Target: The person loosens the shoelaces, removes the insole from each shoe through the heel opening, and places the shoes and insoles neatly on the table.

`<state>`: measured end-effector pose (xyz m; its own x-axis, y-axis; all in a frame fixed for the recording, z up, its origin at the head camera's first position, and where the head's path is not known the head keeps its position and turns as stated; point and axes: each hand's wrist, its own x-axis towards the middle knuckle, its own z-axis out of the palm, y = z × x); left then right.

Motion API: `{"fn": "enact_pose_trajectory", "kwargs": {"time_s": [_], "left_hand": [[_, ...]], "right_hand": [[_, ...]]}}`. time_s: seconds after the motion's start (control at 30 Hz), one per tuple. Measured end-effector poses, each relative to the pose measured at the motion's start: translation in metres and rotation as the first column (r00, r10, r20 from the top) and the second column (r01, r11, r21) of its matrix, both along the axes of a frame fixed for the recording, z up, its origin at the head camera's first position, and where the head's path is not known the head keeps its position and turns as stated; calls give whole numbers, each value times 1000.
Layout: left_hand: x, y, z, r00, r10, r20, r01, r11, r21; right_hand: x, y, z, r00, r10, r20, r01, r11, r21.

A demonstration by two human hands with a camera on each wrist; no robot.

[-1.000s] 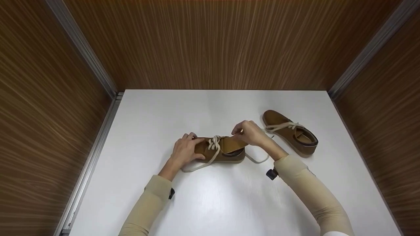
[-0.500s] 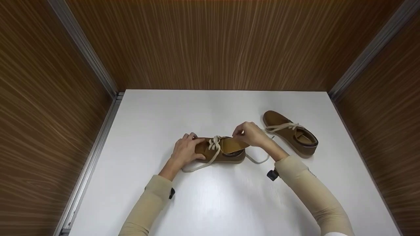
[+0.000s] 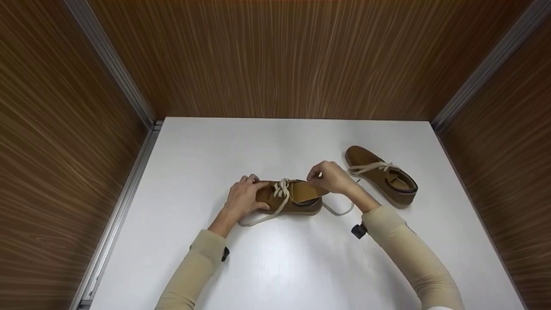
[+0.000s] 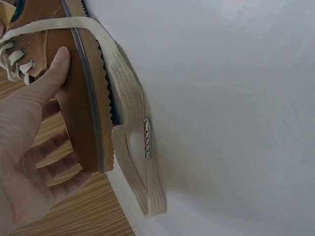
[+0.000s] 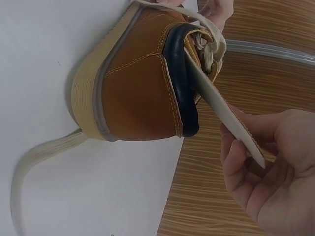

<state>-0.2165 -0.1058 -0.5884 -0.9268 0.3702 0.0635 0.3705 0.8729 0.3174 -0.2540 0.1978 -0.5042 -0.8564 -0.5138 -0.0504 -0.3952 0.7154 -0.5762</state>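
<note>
A brown lace-up shoe (image 3: 297, 208) with a beige lace lies on the white table, toe pointing left. My left hand (image 3: 243, 197) grips its toe; in the left wrist view the thumb presses on one side of the shoe (image 4: 81, 110) and the fingers curl on the other. A tan insole (image 3: 304, 191) slants out of the shoe's opening, its front part hidden inside. With thumb and fingers my right hand (image 3: 330, 177) pinches the insole's heel end. The right wrist view shows this insole (image 5: 224, 109) edge-on, raised above the dark padded collar (image 5: 178, 81).
A matching brown shoe (image 3: 374, 172) rests at the right, toe toward the back left. One loose lace end (image 4: 129, 98) with a metal tip trails on the table near my left hand. Another lace (image 3: 340, 212) loops behind the heel. Wood-grain panels (image 3: 275, 60) enclose the table.
My right hand has shifted very slightly right and toward me, the insole's heel end with it. My left hand and the shoe it grips have stayed put.
</note>
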Motion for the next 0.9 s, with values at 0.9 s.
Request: {"fn": "enact_pose_trajectory", "kwargs": {"time_s": [0.9], "left_hand": [[3,2,2,1000,4,11,-4,1000,6]], "right_hand": [[4,15,11,999,-18,29,19,1000,-13]]}}
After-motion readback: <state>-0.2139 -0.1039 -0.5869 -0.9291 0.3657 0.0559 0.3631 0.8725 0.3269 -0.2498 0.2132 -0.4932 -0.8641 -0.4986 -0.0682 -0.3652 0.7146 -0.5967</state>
